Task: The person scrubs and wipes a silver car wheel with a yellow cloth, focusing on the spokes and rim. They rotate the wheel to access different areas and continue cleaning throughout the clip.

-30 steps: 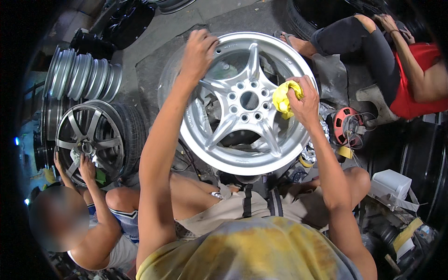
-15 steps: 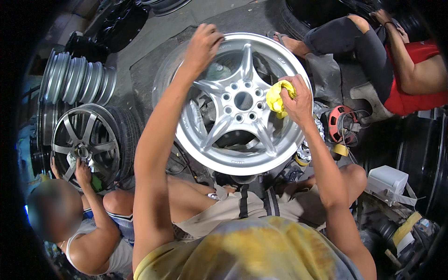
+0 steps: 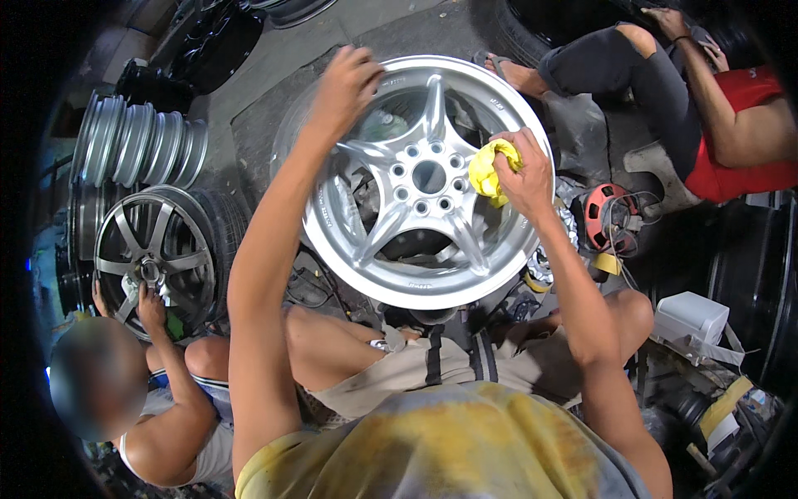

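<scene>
A silver multi-spoke car wheel rim [image 3: 382,279], with a large centre hole ringed by several bolt holes, lies face up in front of me. My right hand [image 3: 532,176] grips a crumpled yellow cloth [image 3: 490,170] over the rim's right side, beside the hub. At the far left edge of the rim is my left hand [image 3: 349,87], fingers curled together and slightly blurred. Whatever the left fingers may hold is hidden.
At left, a person handles a dark-grey spoked wheel [image 3: 170,264] below stacked silver rims [image 3: 137,141]. Another person in red sits at upper right. A red reel-like object [image 3: 600,218] with loose cable and a white box [image 3: 690,318] lie to the right.
My left hand has shifted a little left along the rim's far edge. My right hand and the yellow cloth have moved slightly left. The rim sits slightly further left in view.
</scene>
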A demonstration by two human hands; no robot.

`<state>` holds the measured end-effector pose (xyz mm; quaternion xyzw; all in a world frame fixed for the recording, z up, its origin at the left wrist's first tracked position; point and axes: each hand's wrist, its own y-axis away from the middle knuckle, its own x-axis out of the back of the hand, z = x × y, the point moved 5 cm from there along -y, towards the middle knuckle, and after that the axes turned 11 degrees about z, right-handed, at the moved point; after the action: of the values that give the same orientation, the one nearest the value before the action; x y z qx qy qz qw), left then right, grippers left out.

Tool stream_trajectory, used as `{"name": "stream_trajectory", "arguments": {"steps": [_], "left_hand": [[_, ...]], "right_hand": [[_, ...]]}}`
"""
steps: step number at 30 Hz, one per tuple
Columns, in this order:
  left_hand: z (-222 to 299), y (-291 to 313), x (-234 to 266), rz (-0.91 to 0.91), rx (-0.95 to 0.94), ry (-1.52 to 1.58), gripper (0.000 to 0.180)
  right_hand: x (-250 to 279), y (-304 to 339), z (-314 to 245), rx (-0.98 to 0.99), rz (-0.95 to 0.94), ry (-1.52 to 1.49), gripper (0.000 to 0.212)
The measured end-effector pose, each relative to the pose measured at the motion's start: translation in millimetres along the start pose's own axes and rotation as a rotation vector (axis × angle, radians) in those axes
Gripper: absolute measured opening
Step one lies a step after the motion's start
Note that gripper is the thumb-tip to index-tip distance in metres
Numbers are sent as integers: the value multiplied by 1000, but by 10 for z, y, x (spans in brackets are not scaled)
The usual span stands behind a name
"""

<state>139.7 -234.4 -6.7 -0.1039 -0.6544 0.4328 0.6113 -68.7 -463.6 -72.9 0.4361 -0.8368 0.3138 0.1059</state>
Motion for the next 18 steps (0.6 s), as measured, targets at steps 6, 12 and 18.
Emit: {"name": "stream_trajectory", "arguments": {"steps": [6,12,18], "left_hand": [[381,-389,-762,-30,-155,79,30],[-51,137,130,-16,76,-103,16],[214,851,1034,-172,368,-257,16]], "right_hand": [[34,-12,15,48,-1,37,20],[77,9,14,30,-5,19,19],[45,34,2,55,26,-9,21]]}}
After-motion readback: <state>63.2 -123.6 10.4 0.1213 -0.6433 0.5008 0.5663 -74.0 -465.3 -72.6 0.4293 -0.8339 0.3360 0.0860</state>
